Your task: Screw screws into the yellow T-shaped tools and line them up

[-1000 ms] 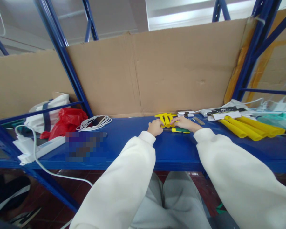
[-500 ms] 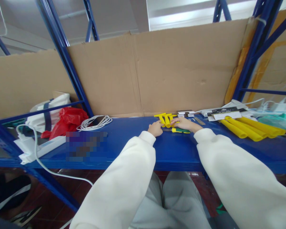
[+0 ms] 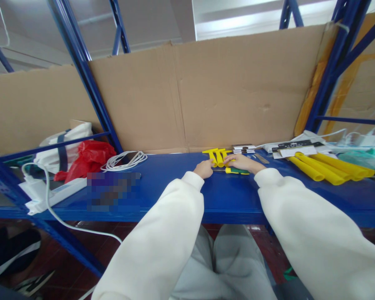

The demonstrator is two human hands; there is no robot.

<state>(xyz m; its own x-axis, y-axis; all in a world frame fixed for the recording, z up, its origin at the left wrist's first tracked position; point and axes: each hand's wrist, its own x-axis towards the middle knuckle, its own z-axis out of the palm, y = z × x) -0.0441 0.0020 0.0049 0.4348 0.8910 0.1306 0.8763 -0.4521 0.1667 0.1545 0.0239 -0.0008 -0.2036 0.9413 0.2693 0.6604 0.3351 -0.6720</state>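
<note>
Three yellow T-shaped plastic pieces (image 3: 218, 158) lie side by side at the back of the blue shelf, crossbars toward the cardboard. My left hand (image 3: 203, 168) is closed, its fingertips at the lower end of the leftmost piece. From the other side my right hand (image 3: 242, 161) reaches in, fingers bent against the rightmost piece. The fingertips are small and partly hidden. Just in front of the hands lies a screwdriver (image 3: 237, 171) with a green and yellow handle, its shaft pointing left.
Small boxes (image 3: 243, 148) stand behind my right hand, near a flat metal strip (image 3: 261, 158). Several yellow tubes (image 3: 328, 168) lie to the right. On the left are a coiled white cable (image 3: 125, 161), a red bag (image 3: 92, 158) and a power strip (image 3: 62, 193). Cardboard (image 3: 237, 91) walls the back.
</note>
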